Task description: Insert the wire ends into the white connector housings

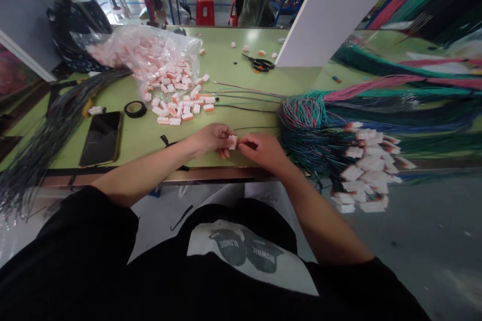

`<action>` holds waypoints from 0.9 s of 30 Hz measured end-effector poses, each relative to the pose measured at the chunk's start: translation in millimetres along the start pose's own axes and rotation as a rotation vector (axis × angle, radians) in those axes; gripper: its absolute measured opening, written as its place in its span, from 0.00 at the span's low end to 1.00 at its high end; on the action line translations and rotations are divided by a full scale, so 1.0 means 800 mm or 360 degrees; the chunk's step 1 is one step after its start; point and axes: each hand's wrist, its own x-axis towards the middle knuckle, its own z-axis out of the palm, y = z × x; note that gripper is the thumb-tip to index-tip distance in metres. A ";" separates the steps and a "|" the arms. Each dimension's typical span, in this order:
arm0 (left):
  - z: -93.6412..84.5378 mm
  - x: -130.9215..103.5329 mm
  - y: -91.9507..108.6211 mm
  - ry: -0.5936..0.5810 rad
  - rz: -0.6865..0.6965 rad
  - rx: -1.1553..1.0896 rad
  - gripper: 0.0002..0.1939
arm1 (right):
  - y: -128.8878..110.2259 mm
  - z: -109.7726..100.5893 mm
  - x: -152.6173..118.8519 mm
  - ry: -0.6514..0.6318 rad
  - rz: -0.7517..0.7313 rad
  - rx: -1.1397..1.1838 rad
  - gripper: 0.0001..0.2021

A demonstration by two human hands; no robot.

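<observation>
My left hand (pixel 214 140) pinches a small white and orange connector (pixel 233 142) near the front edge of the green table. Just right of it, my right hand (pixel 263 150) has its fingertips pressed together close to the connector; what they hold is too small to make out. Behind my hands lies a pile of loose connectors (pixel 184 108), spilling from a clear plastic bag (pixel 150 50). Several thin wires run across the table toward a bundle of coloured wires (pixel 305 110) on the right. White connectors on wires (pixel 371 160) hang at the table's right front edge.
A phone (pixel 101 139) and a roll of black tape (pixel 135 109) lie at the left, beside dark wires (pixel 56 120). Black scissors (pixel 259 63) rest farther back near a pale upright panel (pixel 327 15). Red stools (pixel 205 11) stand beyond the table (pixel 259 35).
</observation>
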 end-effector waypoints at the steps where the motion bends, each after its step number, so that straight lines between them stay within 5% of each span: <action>1: 0.000 0.000 0.000 0.0010 -0.0009 0.0009 0.09 | 0.002 0.001 0.000 0.0001 0.0020 0.0072 0.10; 6: -0.002 0.003 -0.002 0.0036 -0.0021 0.0038 0.09 | 0.003 0.003 -0.002 0.0021 0.0051 0.0028 0.10; 12: -0.006 0.005 -0.007 -0.0229 -0.0048 0.0058 0.12 | 0.012 -0.035 0.034 -0.0447 0.0060 -0.0160 0.14; 15: -0.008 0.004 -0.009 -0.0347 -0.0071 0.0058 0.16 | 0.025 -0.044 0.077 -0.0107 0.0378 -0.0760 0.16; 18: -0.010 0.005 -0.010 -0.0363 -0.0066 0.0037 0.16 | 0.035 -0.030 0.111 -0.0177 0.0450 -0.1080 0.18; 24: -0.009 0.008 -0.012 -0.0350 -0.0079 0.0049 0.14 | 0.044 -0.016 0.120 -0.0317 0.0219 -0.1188 0.17; 27: -0.009 0.008 -0.012 -0.0329 -0.0071 0.0025 0.14 | 0.053 -0.027 0.113 -0.0156 0.0308 -0.1089 0.15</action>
